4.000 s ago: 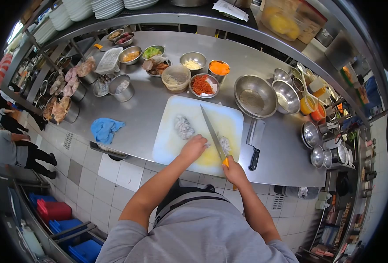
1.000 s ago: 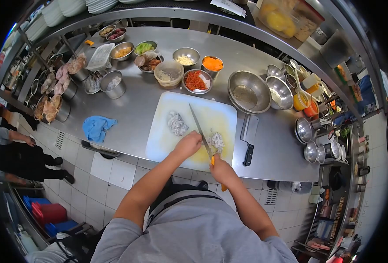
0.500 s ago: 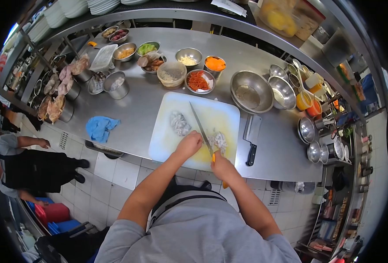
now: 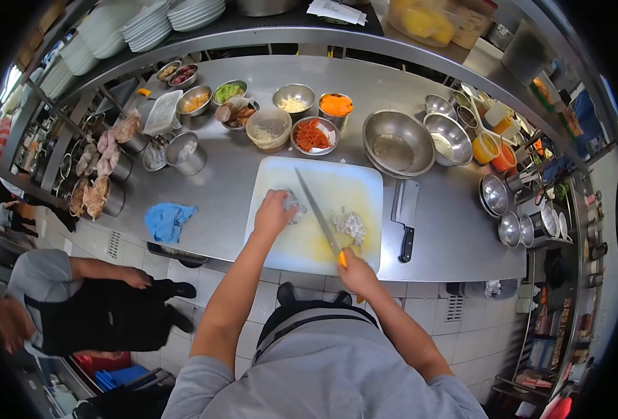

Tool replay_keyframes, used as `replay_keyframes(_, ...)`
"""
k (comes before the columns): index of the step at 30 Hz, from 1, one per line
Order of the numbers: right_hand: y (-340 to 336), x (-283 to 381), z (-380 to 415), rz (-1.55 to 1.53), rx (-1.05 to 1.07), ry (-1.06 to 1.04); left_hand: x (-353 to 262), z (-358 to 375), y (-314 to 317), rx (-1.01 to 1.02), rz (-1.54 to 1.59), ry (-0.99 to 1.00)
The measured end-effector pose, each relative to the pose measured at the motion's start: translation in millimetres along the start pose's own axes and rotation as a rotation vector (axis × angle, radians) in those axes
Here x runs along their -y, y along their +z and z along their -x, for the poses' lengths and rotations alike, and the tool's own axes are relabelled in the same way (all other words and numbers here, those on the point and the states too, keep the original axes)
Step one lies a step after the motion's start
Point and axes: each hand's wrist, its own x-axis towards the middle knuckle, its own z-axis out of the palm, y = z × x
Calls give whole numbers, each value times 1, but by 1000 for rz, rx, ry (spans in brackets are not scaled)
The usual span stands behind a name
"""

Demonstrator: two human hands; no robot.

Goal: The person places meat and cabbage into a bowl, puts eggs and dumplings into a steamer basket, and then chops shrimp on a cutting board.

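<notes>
On the flat white cutting board (image 4: 261,248), a shiny grey-white heap (image 4: 297,208) is touched by the nearer left hand (image 4: 273,211), fingers bent; whether it is pinched cannot be told. The heap is set at the fingers' right. By the right hand (image 4: 358,272), a long yellow-handled steel knife (image 4: 316,204) is gripped, slanted forward-left between heap and small pale bits (image 4: 351,227).

Yellow-handled knife (image 4: 319,212) slants; pale chopped heap (image 4: 351,225) lies beside it.

On the steel table (image 4: 462,241) — cutting board (image 4: 363,192), cleaver (image 4: 406,209), blue cloth (image 4: 169,221); also metal bowls (image 4: 396,145).
</notes>
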Motion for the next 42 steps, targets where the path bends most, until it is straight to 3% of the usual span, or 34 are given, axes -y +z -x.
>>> replay_keyframes(8,-17,-48,10,-35,-23,99,33,-23,3,170,-179,-62)
replay_keyframes(12,-20,-58,12,-36,-21,105,56,-37,-10,256,-119,-103)
replay_keyframes(14,-19,-57,14,-48,-25,117,53,-40,-28,416,394,-466)
replay_keyframes(15,-19,-56,14,-50,-22,123,56,-38,-33,424,389,-460)
replay_keyframes(17,-18,-56,14,-55,-26,131,61,-32,-42,432,862,-550)
replay_keyframes(21,-17,-59,11,-50,-21,123,18,-24,-57,489,1060,-519)
replay_keyframes(25,-21,-57,12,-52,4,127,-37,-17,-26,704,465,-183)
replay_keyframes(27,-16,-60,11,-54,-42,105,-26,10,33,460,48,305)
replay_keyframes(28,-16,-59,13,-47,-34,105,-37,30,48,458,54,296)
replay_keyframes(30,-18,-54,15,-43,-49,124,-55,63,69,227,-245,339)
replay_keyframes(34,-23,-47,15,-8,-28,158,-45,75,80,224,-185,320)
replay_keyframes(36,-25,-44,16,4,-52,153,-44,72,70,93,-157,391)
replay_keyframes(40,-26,-41,16,3,-43,160,-54,54,64,43,-108,330)
replay_keyframes(42,-26,-42,14,-3,-47,166,-53,45,68,163,-217,330)
